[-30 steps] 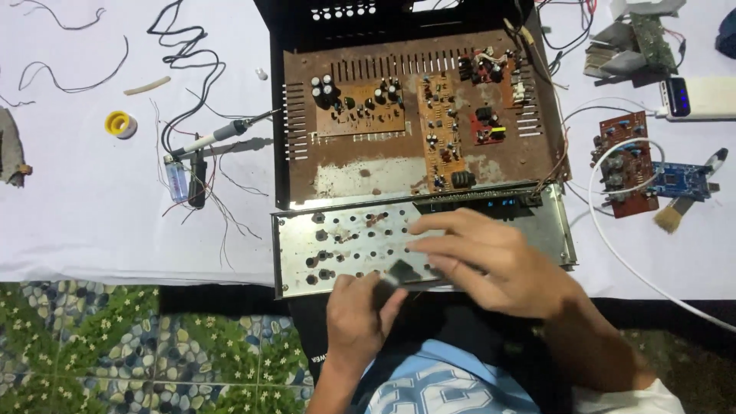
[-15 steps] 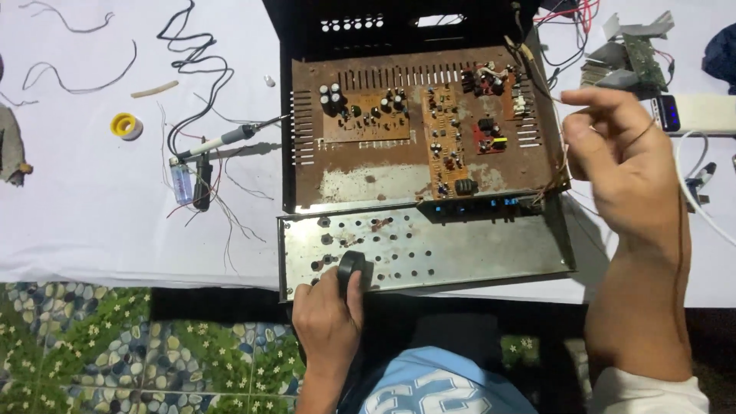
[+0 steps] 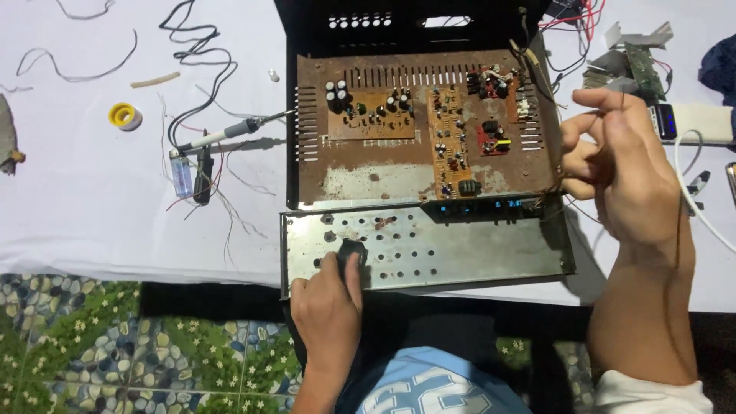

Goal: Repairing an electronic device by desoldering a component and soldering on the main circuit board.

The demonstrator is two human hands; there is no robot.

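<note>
An opened, rusty amplifier chassis lies on the white table, with brown circuit boards inside. Its grey perforated front panel is folded down toward me. My left hand pinches a small black knob against the panel's lower left part. My right hand hovers at the chassis's right edge, fingers curled around a thin dark wire that runs to the chassis corner.
A soldering iron, a blue lighter, a yellow solder reel and loose wires lie left of the chassis. More boards, a small display unit and a white cable sit at the right. Patterned floor shows below the table edge.
My right hand left the front panel and rose to the chassis's right side, now holding a thin wire. My left hand moved up and set the black knob on the panel.
</note>
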